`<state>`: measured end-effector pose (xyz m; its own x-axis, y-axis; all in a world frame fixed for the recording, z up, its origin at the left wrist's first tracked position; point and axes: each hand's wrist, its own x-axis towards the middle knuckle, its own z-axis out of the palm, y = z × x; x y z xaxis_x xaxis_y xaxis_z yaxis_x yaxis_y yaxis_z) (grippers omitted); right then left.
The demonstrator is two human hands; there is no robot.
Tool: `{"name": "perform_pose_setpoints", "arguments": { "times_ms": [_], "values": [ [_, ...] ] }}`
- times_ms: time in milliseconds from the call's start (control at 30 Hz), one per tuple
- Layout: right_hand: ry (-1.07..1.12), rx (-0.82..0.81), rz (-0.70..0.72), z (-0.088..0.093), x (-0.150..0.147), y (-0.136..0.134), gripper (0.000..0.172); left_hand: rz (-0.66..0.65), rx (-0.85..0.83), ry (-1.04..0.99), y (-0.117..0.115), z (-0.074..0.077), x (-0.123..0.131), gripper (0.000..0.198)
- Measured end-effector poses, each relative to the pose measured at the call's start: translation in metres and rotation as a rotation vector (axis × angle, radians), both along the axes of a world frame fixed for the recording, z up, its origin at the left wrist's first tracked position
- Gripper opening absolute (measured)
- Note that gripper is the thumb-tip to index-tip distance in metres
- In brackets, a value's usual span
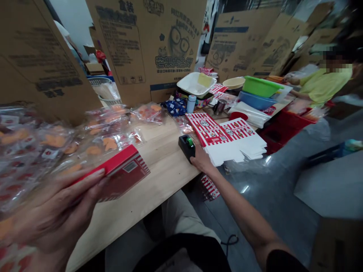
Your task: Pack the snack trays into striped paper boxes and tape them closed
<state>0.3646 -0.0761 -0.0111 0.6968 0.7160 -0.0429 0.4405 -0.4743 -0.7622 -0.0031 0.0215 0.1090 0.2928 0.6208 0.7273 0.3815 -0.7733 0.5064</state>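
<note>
On the left, my left hand [65, 207] is closed round a red carton [127, 175] with striped edges and a barcode label, tilted above the wooden table [161, 162]. My right hand [202, 156] grips the near right side of a black tape dispenser [185, 150] with a green roll; some of its fingers are hidden. Just beyond that hand lie flat red-and-white striped cartons [205, 128] and a fanned stack of printed white card cartons [241, 141]. Clear bags with orange pieces [109, 143] spread over the table's left side.
Large cardboard boxes [153, 45] stand behind the table. At the back are a blue bottle [191, 104], a white basket [193, 84], a green basin [262, 87] and a blue basin [255, 100]. A person in a yellow top [326, 85] is at the right, near a red bin [279, 130].
</note>
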Motion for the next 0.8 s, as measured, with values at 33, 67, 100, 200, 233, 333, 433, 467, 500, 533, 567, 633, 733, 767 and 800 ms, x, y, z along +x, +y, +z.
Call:
{"name": "perform_pose_setpoints", "arguments": {
  "times_ms": [33, 67, 100, 200, 233, 333, 433, 467, 500, 533, 567, 633, 733, 767, 800],
  "values": [
    [0.071, 0.023, -0.015, 0.001, 0.008, -0.005, 0.080, -0.069, 0.047, 0.023, 0.002, -0.005, 0.001, 0.033],
    [0.131, 0.029, -0.038, 0.002, 0.016, -0.008, 0.068, -0.139, 0.086, 0.040, 0.003, -0.010, 0.002, 0.038],
    [0.180, 0.023, -0.060, 0.003, 0.022, -0.011, 0.053, -0.196, 0.110, 0.048, 0.004, -0.015, 0.004, 0.041],
    [0.355, -0.009, -0.089, 0.007, 0.033, -0.010, 0.016, -0.239, 0.108, 0.053, 0.005, -0.026, 0.010, 0.042],
    [0.424, -0.018, -0.083, 0.010, 0.035, -0.009, 0.011, -0.231, 0.101, 0.056, 0.005, -0.029, 0.011, 0.039],
    [0.602, -0.017, -0.035, 0.020, 0.035, -0.005, 0.013, -0.190, 0.056, 0.056, 0.009, -0.031, 0.010, 0.026],
    [0.719, 0.025, 0.011, 0.031, 0.036, -0.007, 0.022, -0.186, -0.003, 0.031, 0.014, -0.031, 0.009, 0.020],
    [0.742, 0.044, 0.020, 0.033, 0.036, -0.009, 0.024, -0.189, -0.018, 0.027, 0.014, -0.031, 0.009, 0.020],
    [0.756, 0.065, 0.023, 0.034, 0.036, -0.011, 0.026, -0.187, -0.029, 0.024, 0.015, -0.030, 0.009, 0.020],
    [0.762, 0.087, 0.021, 0.034, 0.035, -0.014, 0.026, -0.179, -0.036, 0.023, 0.015, -0.030, 0.010, 0.019],
    [0.760, 0.108, 0.013, 0.033, 0.032, -0.018, 0.026, -0.168, -0.042, 0.023, 0.015, -0.030, 0.010, 0.018],
    [0.734, 0.149, -0.019, 0.026, 0.024, -0.025, 0.023, -0.162, -0.047, 0.025, 0.014, -0.030, 0.010, 0.016],
    [0.643, 0.208, -0.079, 0.009, 0.008, -0.034, 0.020, -0.195, -0.028, 0.025, 0.013, -0.032, 0.010, 0.020],
    [0.601, 0.224, -0.095, 0.004, 0.004, -0.036, 0.020, -0.205, -0.022, 0.029, 0.014, -0.032, 0.010, 0.021],
    [0.554, 0.235, -0.104, -0.001, 0.000, -0.037, 0.020, -0.207, -0.016, 0.031, 0.013, -0.033, 0.011, 0.022]
  ]
}}
